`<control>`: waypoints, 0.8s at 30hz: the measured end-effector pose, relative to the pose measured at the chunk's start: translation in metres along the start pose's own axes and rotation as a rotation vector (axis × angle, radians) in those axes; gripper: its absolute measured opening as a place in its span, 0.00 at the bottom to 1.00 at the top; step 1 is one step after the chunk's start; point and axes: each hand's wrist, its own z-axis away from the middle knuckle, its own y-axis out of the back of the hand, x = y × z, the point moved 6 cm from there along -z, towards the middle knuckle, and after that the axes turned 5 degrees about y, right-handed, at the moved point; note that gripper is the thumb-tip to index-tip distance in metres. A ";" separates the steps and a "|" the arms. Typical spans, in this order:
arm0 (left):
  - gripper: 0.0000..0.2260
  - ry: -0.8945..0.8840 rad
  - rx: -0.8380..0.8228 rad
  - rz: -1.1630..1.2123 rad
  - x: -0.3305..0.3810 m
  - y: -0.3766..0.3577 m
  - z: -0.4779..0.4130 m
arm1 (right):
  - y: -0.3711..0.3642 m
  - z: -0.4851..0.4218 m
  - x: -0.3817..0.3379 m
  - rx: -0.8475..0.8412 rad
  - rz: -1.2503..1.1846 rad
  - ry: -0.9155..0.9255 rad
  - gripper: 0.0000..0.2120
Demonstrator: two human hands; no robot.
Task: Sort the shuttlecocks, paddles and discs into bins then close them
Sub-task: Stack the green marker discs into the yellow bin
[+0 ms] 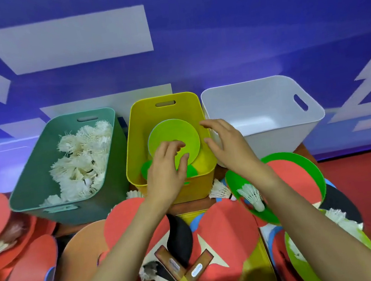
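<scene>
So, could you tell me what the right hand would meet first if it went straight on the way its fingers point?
Most likely the edge of the green disc that the left hand holds over the yellow bin. Depth is unclear, so the right hand might pass above it.

left hand [164, 166] hiding green disc [175, 139] centre

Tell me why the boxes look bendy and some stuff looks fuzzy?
Head view: the wide lens bows the teal bin, yellow bin and white bin outward; the red paddle at lower left is smeared with blur; the green disc pinched by the left hand looks sharper; light is soft, with a pale sheen on the blue wall.
</scene>
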 end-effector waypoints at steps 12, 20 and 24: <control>0.16 0.266 -0.526 -0.057 0.032 -0.115 0.082 | 0.025 0.120 0.091 -0.074 0.161 -0.403 0.17; 0.21 0.587 -0.591 0.053 0.035 -0.161 0.094 | -0.019 0.137 0.132 -0.506 0.306 -0.417 0.22; 0.22 0.534 -0.536 0.079 0.034 -0.155 0.098 | -0.025 0.135 0.140 -0.545 0.376 -0.388 0.14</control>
